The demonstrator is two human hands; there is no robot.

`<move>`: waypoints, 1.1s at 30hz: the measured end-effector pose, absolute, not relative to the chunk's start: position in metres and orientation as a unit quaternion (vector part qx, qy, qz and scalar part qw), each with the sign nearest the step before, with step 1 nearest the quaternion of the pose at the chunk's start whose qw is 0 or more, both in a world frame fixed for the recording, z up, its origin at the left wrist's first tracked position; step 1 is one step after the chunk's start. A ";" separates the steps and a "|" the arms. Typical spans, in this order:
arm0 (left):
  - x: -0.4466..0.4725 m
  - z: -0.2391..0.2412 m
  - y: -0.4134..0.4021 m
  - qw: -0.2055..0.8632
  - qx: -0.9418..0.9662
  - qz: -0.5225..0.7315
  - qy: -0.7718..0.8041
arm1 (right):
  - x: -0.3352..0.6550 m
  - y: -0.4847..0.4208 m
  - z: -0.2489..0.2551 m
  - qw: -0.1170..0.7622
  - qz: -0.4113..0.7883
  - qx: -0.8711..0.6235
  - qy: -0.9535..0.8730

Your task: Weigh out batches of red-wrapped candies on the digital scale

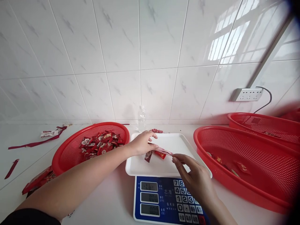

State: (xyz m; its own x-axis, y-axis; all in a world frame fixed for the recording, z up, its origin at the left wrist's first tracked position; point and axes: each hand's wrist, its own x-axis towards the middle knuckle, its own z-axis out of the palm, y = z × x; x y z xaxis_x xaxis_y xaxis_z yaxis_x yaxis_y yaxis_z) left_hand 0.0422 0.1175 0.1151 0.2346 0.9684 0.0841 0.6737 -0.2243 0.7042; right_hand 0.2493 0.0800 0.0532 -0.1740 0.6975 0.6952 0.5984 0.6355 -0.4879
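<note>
Above the white weighing tray [138, 168], a thin pinkish packet [164, 151], seen nearly edge-on, stretches between my two hands. My left hand [142, 144] has its thumb on the packet's left end, with the index finger raised above. At the other end, my right hand [187, 167] pinches the edge between thumb and finger. Under the packet a bright red sachet [160, 154] and a dark red printed sachet [148, 157] lie on the tray. The tray belongs to a blue digital scale [166, 203], whose keypad my right wrist partly covers.
Left stands a red mesh basket [70, 150] of small red sachets. Red baskets [234, 134] stand right, the nearer holding a few sachets. Behind the tray are a clear plastic bottle [142, 118] and a red patterned scrap [156, 131]. A power strip [247, 94] hangs on the tiled wall.
</note>
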 end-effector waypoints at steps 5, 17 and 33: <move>0.039 0.099 0.119 0.223 0.777 0.191 0.557 | 0.248 0.080 0.052 0.485 0.052 -0.420 -0.766; 0.049 0.073 0.135 0.090 0.797 0.165 0.575 | 0.247 0.083 0.049 0.463 0.072 -0.416 -0.779; 0.068 0.076 0.114 0.230 0.829 0.076 0.505 | 0.248 0.080 0.051 0.461 0.084 -0.421 -0.777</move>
